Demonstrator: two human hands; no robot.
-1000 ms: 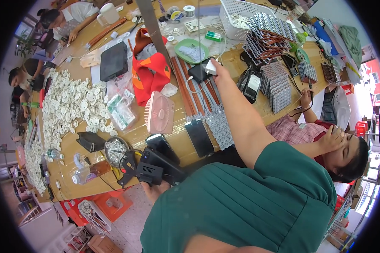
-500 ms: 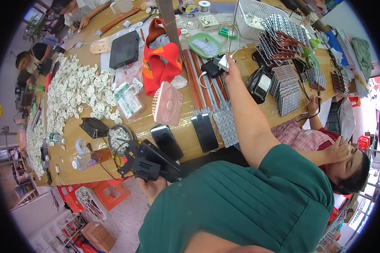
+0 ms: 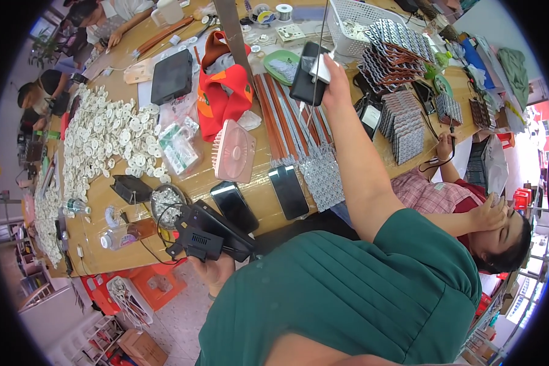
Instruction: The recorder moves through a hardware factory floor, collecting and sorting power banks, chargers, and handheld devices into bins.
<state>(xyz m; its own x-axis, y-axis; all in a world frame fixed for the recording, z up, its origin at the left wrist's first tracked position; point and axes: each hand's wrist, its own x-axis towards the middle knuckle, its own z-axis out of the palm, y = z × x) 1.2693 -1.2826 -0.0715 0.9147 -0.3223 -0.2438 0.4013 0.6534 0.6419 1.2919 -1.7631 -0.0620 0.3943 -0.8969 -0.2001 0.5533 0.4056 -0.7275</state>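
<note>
My right hand (image 3: 336, 82), arm stretched across the table, grips a white block (image 3: 320, 68) together with a black slab-shaped device (image 3: 306, 79), perhaps a power bank. A white cable (image 3: 301, 107) runs from the slab's lower end. Below them lie brown and grey strips (image 3: 277, 122); a green dish (image 3: 281, 64) of small pale parts is just left of the slab. At the table's near edge my left hand (image 3: 213, 273) is closed under a black vented device (image 3: 202, 241), its fingers partly hidden. Two dark-screened phones (image 3: 234, 206) (image 3: 288, 193) lie beyond it.
White discs (image 3: 113, 125) are heaped at left. A pink fan (image 3: 234, 151), red bag (image 3: 224, 91), black case (image 3: 171, 76) and metal bowl (image 3: 167, 204) crowd the middle. A post (image 3: 230, 36) rises behind. A co-worker (image 3: 469, 226) sits at right, near stacked metal parts (image 3: 402, 125).
My right hand has drawn the black slab up off the strips, and it now shows upright with the white block against it. The left hand still holds the vented device.
</note>
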